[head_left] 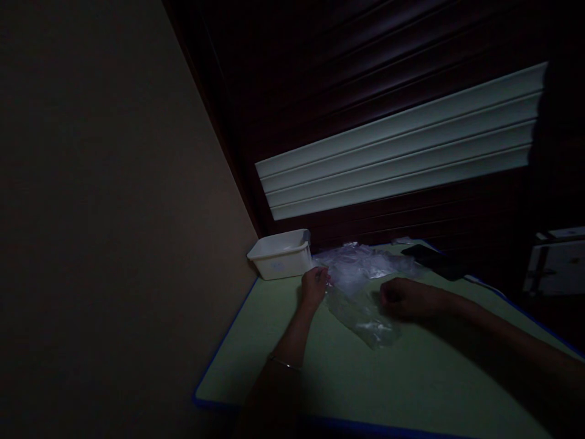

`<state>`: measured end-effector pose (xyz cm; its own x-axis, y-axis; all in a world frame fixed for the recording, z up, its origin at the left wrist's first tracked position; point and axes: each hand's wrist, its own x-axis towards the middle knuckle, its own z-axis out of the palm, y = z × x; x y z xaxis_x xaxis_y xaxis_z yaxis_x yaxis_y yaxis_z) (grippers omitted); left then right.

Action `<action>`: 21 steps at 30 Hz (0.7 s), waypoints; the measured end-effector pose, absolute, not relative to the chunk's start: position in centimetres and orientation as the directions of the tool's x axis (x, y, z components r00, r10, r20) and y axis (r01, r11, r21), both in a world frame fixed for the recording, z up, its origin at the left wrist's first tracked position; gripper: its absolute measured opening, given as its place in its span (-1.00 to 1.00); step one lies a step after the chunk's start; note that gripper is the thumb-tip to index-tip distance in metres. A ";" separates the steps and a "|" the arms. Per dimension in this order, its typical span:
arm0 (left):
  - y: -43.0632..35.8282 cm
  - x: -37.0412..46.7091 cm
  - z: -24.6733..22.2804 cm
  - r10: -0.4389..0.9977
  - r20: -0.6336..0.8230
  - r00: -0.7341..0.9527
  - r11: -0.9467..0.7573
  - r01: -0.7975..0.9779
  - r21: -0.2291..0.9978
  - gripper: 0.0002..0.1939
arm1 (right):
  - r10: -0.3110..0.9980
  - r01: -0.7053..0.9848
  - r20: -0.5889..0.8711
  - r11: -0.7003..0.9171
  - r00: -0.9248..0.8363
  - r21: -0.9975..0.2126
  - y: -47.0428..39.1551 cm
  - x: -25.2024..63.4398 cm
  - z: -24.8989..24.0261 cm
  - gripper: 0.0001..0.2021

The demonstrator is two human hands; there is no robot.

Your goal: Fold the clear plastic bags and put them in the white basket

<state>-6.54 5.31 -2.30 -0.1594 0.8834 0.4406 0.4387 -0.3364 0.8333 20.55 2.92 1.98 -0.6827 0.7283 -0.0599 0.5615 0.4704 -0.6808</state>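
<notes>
A clear plastic bag [359, 317] lies slantwise on the pale green table top [256, 341]. Its far left corner is pinched in the fingers of my left hand [314, 286], which wears a thin bracelet at the wrist. Close to the bag's right edge is my right hand [404, 299], its fingers curled together; in the dim light I cannot make out what they hold, if anything. Just beyond both hands spreads a crumpled heap of clear plastic bags [361, 262].
A white plastic bin [283, 262] stands at the back left, beside the wall [137, 213]. Dark flat items [434, 262] lie at the back right. Behind the table rises a dark slatted panel with a pale louvred section [402, 146]. Blue trim edges the table.
</notes>
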 end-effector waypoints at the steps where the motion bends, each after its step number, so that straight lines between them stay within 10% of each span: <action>1: 5.3 -6.4 -2.3 0.891 0.433 -0.140 -0.344 0.414 0.842 -0.71 | 0.677 0.542 -0.154 0.409 -0.720 -0.734 2.5 20.5 2.2 -0.87; 4: 5.0 -5.6 -2.3 0.924 0.373 -0.079 -0.340 0.272 0.900 -0.65 | 0.584 0.527 -0.259 0.352 -0.769 -0.773 1.7 20.2 2.6 -0.80; 9: 4.6 -4.4 -1.9 0.949 0.313 -0.024 -0.308 0.124 0.943 -0.62 | 0.803 0.540 0.131 0.501 -0.581 -0.676 2.0 19.5 2.0 -0.70; 16: 4.4 -3.7 -2.1 0.945 0.322 0.052 -0.326 0.162 0.931 -0.64 | 0.686 0.467 0.240 0.669 -0.686 -0.578 1.5 19.1 0.9 -0.45; 21: 4.3 -3.5 -2.1 0.941 0.330 0.074 -0.338 0.212 0.917 -0.68 | 0.677 0.515 0.248 0.705 -0.693 -0.488 1.7 19.0 1.1 -0.74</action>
